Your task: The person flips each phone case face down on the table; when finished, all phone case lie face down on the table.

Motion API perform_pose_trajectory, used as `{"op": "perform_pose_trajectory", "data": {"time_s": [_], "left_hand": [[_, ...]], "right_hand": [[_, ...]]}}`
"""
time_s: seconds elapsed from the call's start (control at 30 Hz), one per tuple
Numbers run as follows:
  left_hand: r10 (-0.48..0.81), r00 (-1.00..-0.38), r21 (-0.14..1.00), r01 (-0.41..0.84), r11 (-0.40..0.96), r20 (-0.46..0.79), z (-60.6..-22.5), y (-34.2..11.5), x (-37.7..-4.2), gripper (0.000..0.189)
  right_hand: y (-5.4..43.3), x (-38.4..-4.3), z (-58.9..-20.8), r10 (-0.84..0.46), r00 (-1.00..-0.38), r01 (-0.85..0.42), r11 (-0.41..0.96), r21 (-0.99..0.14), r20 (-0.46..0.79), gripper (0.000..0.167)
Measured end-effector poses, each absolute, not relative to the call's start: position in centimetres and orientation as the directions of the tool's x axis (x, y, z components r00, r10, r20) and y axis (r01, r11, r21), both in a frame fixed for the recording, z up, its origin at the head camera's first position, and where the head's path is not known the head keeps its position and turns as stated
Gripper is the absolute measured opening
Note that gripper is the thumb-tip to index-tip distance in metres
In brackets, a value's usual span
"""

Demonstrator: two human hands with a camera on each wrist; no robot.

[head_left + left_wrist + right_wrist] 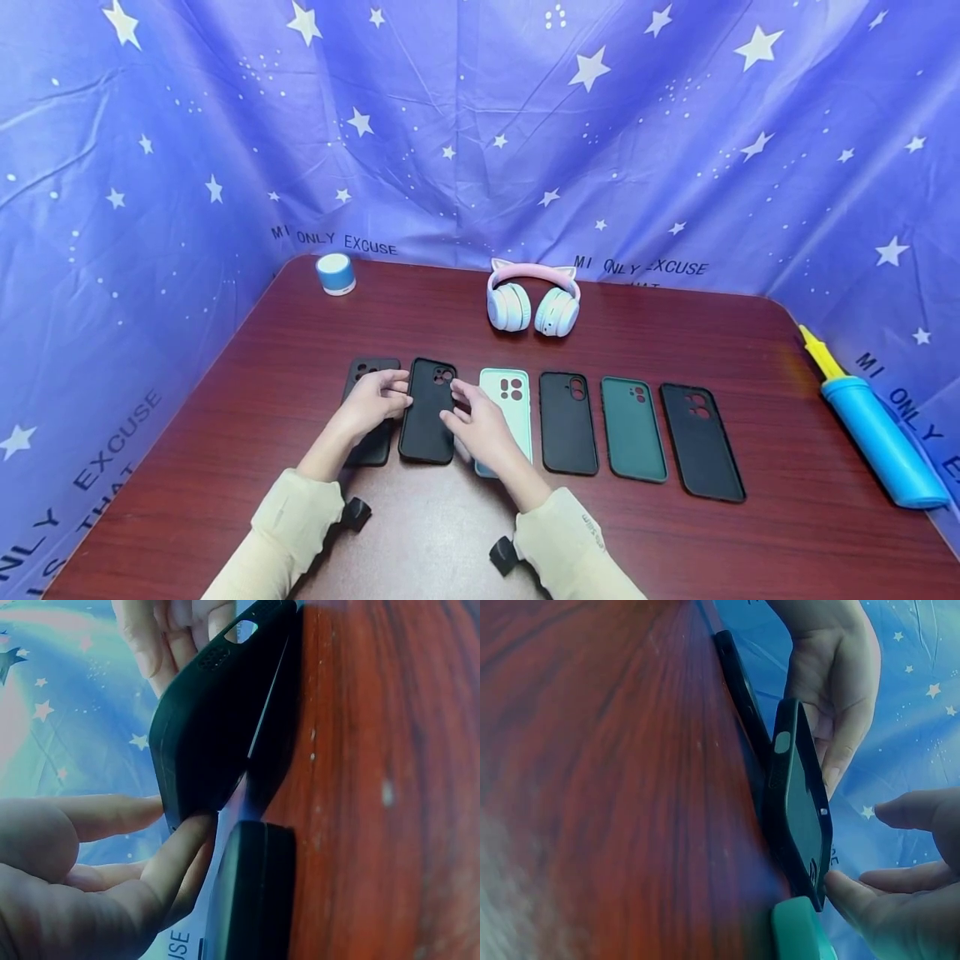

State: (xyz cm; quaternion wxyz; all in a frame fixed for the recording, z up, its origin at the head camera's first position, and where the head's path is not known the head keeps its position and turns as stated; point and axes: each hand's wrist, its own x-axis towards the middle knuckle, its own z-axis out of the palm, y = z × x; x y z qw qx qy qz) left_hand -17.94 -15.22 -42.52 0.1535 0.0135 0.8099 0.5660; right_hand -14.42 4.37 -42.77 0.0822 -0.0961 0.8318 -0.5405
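A black phone case (427, 429) lies between my two hands, its hollow side facing up. My left hand (372, 403) pinches its left edge between thumb and fingertips, which the left wrist view shows close up. At its upper right edge is my right hand (483, 427), with one fingertip touching near the corner and the thumb held away from the case (804, 802). Another dark phone case (372, 452) lies partly hidden under my left hand. A mint-green phone case (516, 417) is partly covered by my right hand.
Farther right in the row lie a black case (568, 429), a dark green case (633, 433) and another black case (701, 442). White and pink cat-ear headphones (534, 271) and a blue speaker-like cylinder (335, 275) stand behind. A blue hand pump (877, 442) lies at right.
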Motion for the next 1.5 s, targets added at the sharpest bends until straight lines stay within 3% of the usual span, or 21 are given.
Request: {"op": "perform_pose_trajectory", "data": {"time_s": [0.2, 0.87, 1.1, 1.5], "left_hand": [[0.207, -0.950, 0.931, -0.159, 0.329, -0.235, -42.44, -15.27, -17.83, 0.051], [0.313, -0.948, 0.957, 0.032, 0.287, -0.062, -42.23, -15.52, -17.76, 0.047], [0.371, -0.927, 0.982, 0.019, 0.187, -0.053, -42.35, -15.61, -17.79, 0.043], [0.423, -0.905, 0.984, 0.031, 0.176, -0.047, -42.15, -15.60, -17.61, 0.042]], "right_hand": [[4.13, -14.05, -42.69, -0.297, -0.954, -0.087, 0.410, -0.908, -0.043, 0.055], [3.87, -14.29, -42.88, -0.283, -0.957, -0.067, 0.441, -0.895, -0.067, 0.058], [3.80, -14.30, -42.80, -0.291, -0.954, -0.050, 0.388, -0.920, -0.071, 0.060], [3.71, -14.37, -42.97, -0.328, -0.942, -0.008, 0.235, -0.972, -0.072, 0.058]]}}
